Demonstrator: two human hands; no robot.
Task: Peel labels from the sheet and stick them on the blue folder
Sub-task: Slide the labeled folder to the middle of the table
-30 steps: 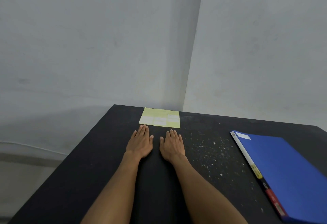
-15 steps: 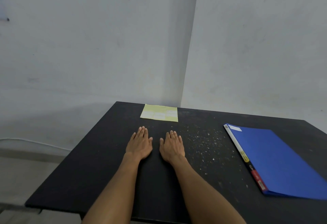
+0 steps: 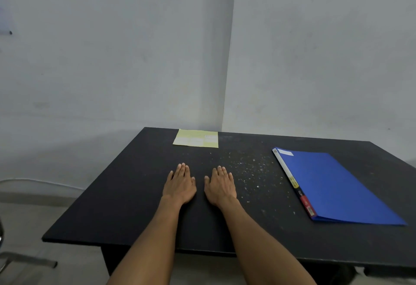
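Hands unmoved, view pulled back; left hand and right hand flat, empty. Risk: label sheet sliding while peeling, far from blue folder.

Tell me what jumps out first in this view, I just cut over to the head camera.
The blue folder stands out most, lying closed on the right of the black table with one white label at its far corner. Next is the yellow-green sheet at the far edge, straight ahead. The left hand and right hand lie flat, side by side, holding nothing.
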